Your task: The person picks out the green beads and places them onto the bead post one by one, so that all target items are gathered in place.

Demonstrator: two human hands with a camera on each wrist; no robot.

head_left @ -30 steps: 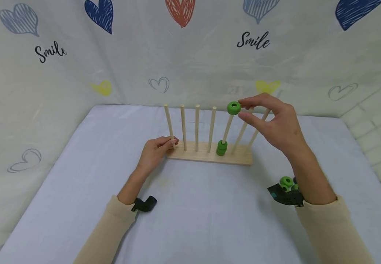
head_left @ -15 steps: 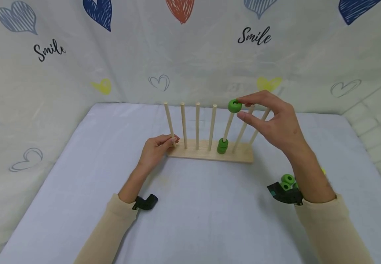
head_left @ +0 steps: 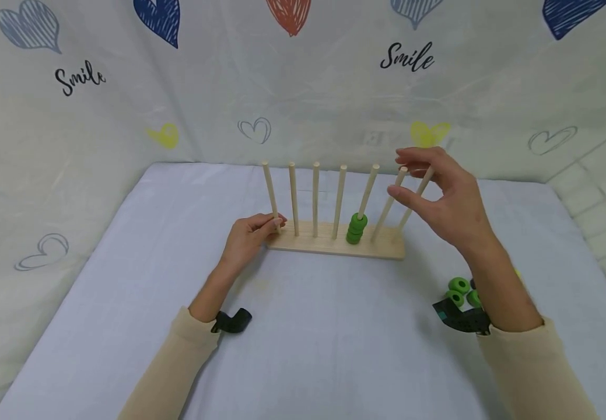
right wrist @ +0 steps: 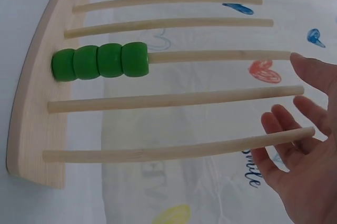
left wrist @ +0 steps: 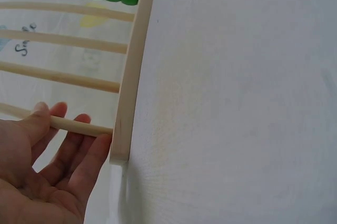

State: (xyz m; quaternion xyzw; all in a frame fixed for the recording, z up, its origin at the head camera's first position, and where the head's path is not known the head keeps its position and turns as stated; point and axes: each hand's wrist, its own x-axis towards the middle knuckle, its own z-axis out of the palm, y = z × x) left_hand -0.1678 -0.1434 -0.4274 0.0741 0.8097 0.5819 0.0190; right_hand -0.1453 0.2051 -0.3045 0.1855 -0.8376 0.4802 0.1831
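Note:
A wooden rack [head_left: 329, 248] has several upright pegs along its base. My left hand [head_left: 247, 242] holds the leftmost peg [left wrist: 79, 126] low down, its thumb and fingers around it at the rack's end. On the third peg from the right [head_left: 369, 189], several green beads [right wrist: 100, 61] sit stacked against the base. My right hand [head_left: 447, 195] is beside the tops of the two rightmost pegs, thumb and fingers spread apart with nothing held between them. In the right wrist view, the rightmost peg [right wrist: 179, 146] crosses in front of its fingers.
Several loose green beads [head_left: 459, 285] lie on the white-covered table [head_left: 323, 338] at the right, partly hidden by the right wrist's black strap mount [head_left: 460, 318]. Behind the table hangs a pale sheet [head_left: 323, 87] printed with hearts.
The right hand has let go of a green bead at the peg's top; it has dropped onto the stack below. That hand has shifted right. The left hand has stayed on its peg.

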